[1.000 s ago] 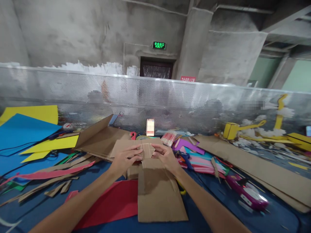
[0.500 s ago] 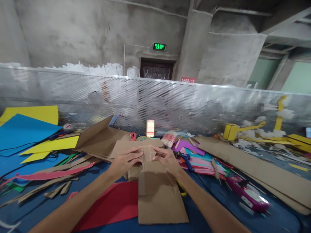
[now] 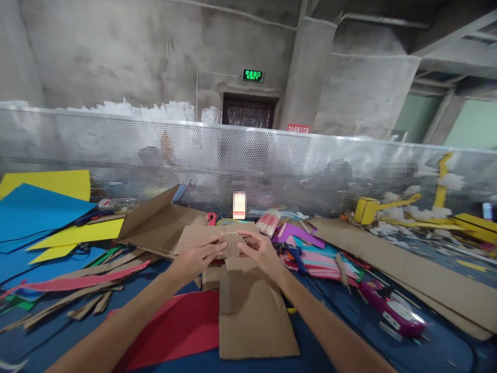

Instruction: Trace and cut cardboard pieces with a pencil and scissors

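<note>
Both of my hands pinch a small folded piece of brown cardboard (image 3: 232, 243) held just above the table. My left hand (image 3: 196, 257) grips its left side with closed fingers. From the right, my right hand (image 3: 260, 250) presses thumb and fingers against it. Under my wrists lies a larger flat cardboard sheet (image 3: 252, 316), partly over a red paper sheet (image 3: 182, 326). An open cardboard box flap (image 3: 155, 220) stands behind my left hand.
Blue (image 3: 34, 207) and yellow (image 3: 70, 233) paper sheets and cardboard strips (image 3: 77, 300) lie at the left. Coloured foam sheets (image 3: 314, 256), a purple glue gun (image 3: 392, 313) and long cardboard panels (image 3: 407, 274) are at the right. A perforated metal screen (image 3: 272, 160) runs along the table's far edge.
My fingers have closed in tighter on the small cardboard piece, folding its pointed right flap inward. The view has shifted slightly.
</note>
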A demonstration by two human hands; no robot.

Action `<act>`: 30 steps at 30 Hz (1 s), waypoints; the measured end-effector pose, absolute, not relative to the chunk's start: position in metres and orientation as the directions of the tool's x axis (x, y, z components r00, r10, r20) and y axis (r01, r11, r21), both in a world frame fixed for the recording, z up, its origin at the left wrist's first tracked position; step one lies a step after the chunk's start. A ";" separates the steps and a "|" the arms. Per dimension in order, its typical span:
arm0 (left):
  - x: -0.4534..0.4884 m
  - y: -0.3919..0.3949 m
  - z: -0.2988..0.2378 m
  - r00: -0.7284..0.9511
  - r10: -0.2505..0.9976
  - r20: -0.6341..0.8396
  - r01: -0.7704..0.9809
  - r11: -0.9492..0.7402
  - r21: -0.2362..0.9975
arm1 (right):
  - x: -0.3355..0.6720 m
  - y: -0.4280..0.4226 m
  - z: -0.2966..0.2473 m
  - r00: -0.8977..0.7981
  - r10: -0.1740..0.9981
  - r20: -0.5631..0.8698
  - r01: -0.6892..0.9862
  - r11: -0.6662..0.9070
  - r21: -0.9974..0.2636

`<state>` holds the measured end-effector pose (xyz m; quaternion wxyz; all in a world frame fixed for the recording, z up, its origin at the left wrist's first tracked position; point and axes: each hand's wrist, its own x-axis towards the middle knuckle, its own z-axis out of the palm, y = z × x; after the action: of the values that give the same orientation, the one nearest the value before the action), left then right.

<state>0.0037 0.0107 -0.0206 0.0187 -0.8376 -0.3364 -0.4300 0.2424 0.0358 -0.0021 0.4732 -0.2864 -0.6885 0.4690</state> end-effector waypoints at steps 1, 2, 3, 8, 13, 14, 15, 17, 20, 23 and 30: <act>0.007 0.011 -0.020 0.345 0.601 0.721 0.573 -0.743 0.346 | 0.242 0.035 -0.001 -0.382 0.841 0.383 -0.043 0.398 -0.916; 0.010 0.011 -0.020 0.289 0.657 0.696 0.544 -0.711 0.445 | 0.241 0.034 0.000 -0.380 0.842 0.383 -0.038 0.400 -0.916; 0.013 0.012 -0.019 0.251 0.709 0.659 0.494 -0.679 0.543 | 0.241 0.033 0.001 -0.382 0.841 0.382 -0.035 0.400 -0.916; 0.021 0.016 -0.020 0.212 0.858 0.468 0.231 -0.509 0.829 | 0.242 0.033 0.000 -0.417 0.831 0.367 -0.048 0.384 -0.922; 0.021 0.016 -0.020 0.194 0.920 0.339 0.014 -0.348 0.937 | 0.245 0.032 0.004 -0.452 0.827 0.333 -0.091 0.329 -0.940; 0.020 0.015 -0.019 0.204 0.924 0.324 -0.023 -0.326 0.945 | 0.245 0.031 0.005 -0.461 0.824 0.330 -0.104 0.319 -0.942; 0.021 0.013 -0.018 0.211 0.925 0.316 -0.052 -0.312 0.949 | 0.246 0.031 0.006 -0.470 0.820 0.327 -0.116 0.310 -0.944; 0.021 0.011 -0.016 0.208 0.925 0.318 -0.074 -0.310 0.948 | 0.246 0.030 0.006 -0.486 0.814 0.317 -0.127 0.293 -0.948; 0.024 0.008 -0.013 0.197 0.916 0.350 -0.025 -0.352 0.936 | 0.245 0.031 0.003 -0.470 0.830 0.302 -0.132 0.272 -0.953; 0.026 0.008 -0.013 0.209 0.892 0.400 0.031 -0.415 0.909 | 0.243 0.032 0.001 -0.418 0.859 0.294 -0.135 0.262 -0.956; 0.023 0.007 -0.015 0.196 0.871 0.450 0.241 -0.488 0.839 | 0.241 0.031 0.004 -0.375 0.872 0.314 -0.107 0.295 -0.949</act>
<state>0.0234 0.0067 -0.0151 -0.3172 -0.7053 -0.3942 -0.4965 0.2414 0.0309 0.0044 0.4750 -0.2944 -0.6497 0.5154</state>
